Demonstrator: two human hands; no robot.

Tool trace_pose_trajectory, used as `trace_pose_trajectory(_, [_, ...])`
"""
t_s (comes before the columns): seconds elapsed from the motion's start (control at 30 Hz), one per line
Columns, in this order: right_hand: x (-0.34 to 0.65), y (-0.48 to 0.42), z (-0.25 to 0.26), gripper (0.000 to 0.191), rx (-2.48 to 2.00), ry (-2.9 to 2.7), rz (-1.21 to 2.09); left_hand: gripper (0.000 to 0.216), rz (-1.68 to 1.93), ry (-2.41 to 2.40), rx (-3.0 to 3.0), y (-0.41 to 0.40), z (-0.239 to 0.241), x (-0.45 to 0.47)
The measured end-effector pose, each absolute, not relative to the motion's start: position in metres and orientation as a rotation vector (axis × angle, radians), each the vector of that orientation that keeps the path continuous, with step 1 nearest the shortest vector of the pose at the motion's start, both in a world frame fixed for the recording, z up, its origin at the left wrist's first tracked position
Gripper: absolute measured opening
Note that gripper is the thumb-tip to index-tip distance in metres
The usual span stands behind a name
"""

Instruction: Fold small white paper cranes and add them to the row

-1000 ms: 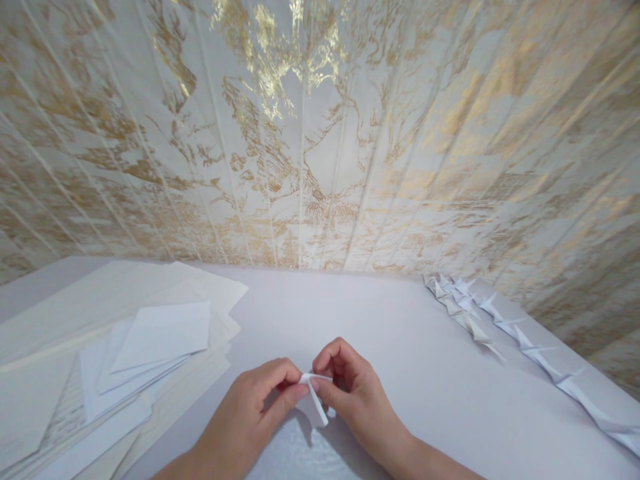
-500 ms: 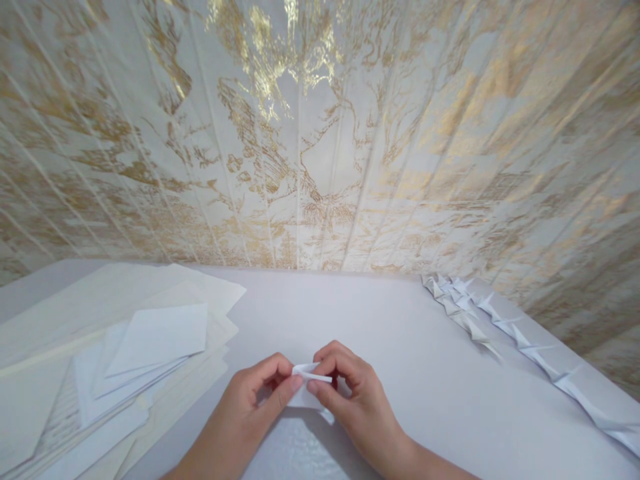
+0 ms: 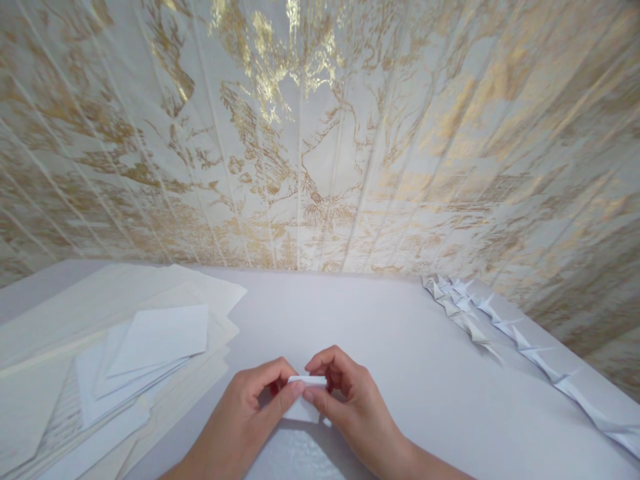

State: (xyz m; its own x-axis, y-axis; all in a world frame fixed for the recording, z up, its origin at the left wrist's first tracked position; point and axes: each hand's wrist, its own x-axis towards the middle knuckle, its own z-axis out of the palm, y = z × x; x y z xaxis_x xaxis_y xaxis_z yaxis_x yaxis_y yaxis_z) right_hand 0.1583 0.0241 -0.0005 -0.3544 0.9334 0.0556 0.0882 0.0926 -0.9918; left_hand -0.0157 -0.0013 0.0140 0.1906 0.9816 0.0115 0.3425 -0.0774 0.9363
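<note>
A small folded piece of white paper [image 3: 303,410] is held between both hands just above the table, near its front. My left hand [image 3: 257,407] pinches its left side, thumb in front and fingers behind. My right hand [image 3: 353,400] has its thumb pressed against the paper's right side, with the curled fingers at the back of the top edge. A narrow folded strip shows along the top of the paper. The fingers partly hide both side edges.
Stacked cream and white paper sheets [image 3: 157,340] cover the left of the white table [image 3: 320,313]. Folded paper figures [image 3: 533,360] stand in rows along the right edge. A gold-patterned white wall [image 3: 300,167] rises behind the table.
The raised flap at the paper's top is now folded down into a flat narrow strip. My right fingers have shifted slightly left over the top edge.
</note>
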Motion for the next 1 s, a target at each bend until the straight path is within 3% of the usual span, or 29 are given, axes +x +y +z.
trace_pose_trajectory(0.47, [0.1580,0.0269,-0.0011,0.054,-1.072,-1.549,1.584,0.041,0.867,1.374,1.631,0.0000,0.0080,-0.0207])
trace_pose_trajectory(0.67, [0.1599,0.0240,-0.0009,0.046,-1.070,-1.762,1.539,0.044,0.831,1.417,1.632,0.0012,0.0092,-0.0192])
trace_pose_trajectory(0.83, [0.1575,0.0226,0.0005,0.019,-1.102,-1.880,1.564,0.043,0.780,1.442,1.682,0.0033,0.0058,-0.0180])
trace_pose_trajectory(1.0, [0.1541,0.0259,0.0036,0.019,-1.223,-1.766,1.655,0.040,0.797,1.323,1.549,0.0059,0.0074,-0.0188])
